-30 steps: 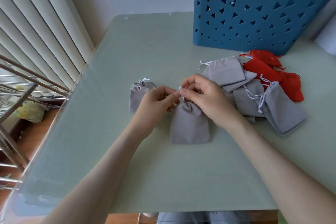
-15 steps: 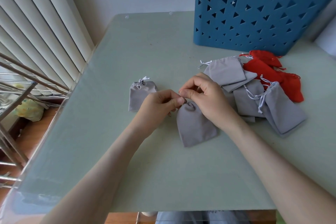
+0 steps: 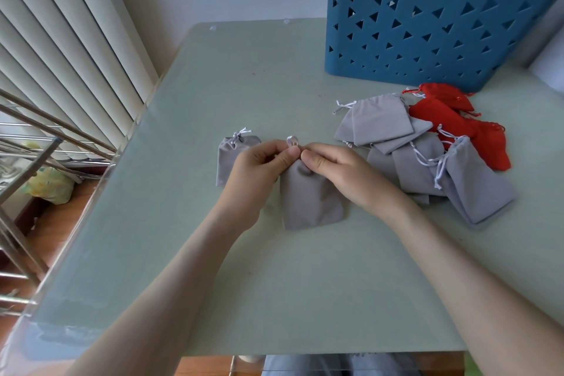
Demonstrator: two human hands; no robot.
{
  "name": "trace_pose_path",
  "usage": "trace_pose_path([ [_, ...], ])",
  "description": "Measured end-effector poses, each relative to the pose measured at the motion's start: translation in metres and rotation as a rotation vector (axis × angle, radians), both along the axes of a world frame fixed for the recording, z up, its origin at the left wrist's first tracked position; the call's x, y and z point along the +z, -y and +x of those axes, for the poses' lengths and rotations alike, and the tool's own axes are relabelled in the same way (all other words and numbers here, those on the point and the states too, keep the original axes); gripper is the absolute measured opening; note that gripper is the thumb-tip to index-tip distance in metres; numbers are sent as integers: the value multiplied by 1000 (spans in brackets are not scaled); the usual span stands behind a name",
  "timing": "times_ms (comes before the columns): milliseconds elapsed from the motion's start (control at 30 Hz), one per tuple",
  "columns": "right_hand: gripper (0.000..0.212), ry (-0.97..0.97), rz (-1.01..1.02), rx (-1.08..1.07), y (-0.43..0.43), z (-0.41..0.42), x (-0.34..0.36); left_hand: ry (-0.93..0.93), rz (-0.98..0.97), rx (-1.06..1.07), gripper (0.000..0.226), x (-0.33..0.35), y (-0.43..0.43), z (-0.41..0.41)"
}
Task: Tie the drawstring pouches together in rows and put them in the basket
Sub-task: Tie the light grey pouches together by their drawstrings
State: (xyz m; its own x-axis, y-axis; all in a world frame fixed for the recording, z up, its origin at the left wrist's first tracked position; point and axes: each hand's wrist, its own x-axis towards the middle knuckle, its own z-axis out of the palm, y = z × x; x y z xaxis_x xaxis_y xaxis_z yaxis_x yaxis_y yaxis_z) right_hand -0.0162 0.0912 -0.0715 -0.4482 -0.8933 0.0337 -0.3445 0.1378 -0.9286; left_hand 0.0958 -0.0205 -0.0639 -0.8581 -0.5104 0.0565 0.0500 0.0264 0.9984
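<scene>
A grey drawstring pouch (image 3: pixel 309 200) lies in the middle of the table, its neck gathered between both hands. My left hand (image 3: pixel 259 168) pinches the white drawstring (image 3: pixel 291 140) at the pouch's top, where a small loop sticks up. My right hand (image 3: pixel 338 171) pinches the neck from the right, thumb against the left thumb. A second grey pouch (image 3: pixel 225 159) with a tied cord lies just left of my left hand, partly hidden by it. The blue basket (image 3: pixel 427 24) stands at the back right.
A heap of several loose grey pouches (image 3: pixel 427 162) lies right of my hands, with red pouches (image 3: pixel 464 125) behind it. Window blinds (image 3: pixel 61 49) and a metal rack (image 3: pixel 27 143) border the glass table's (image 3: pixel 274 284) left edge.
The pouch has swung back to lie straight, after tilting to the right. Both hands have closed in on its neck, and a small cord loop now shows above the thumbs.
</scene>
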Motion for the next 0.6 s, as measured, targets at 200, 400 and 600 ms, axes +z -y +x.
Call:
trace_pose_path([
  [200,26,-25,42,-15,1,-2,1,33,195,-119,20,4,5,4],
  [400,56,31,56,-28,-7,-6,9,49,217,-78,21,8,3,3],
  [600,28,-178,149,-56,-6,-10,10,46,206,-4,19,3,4,1],
])
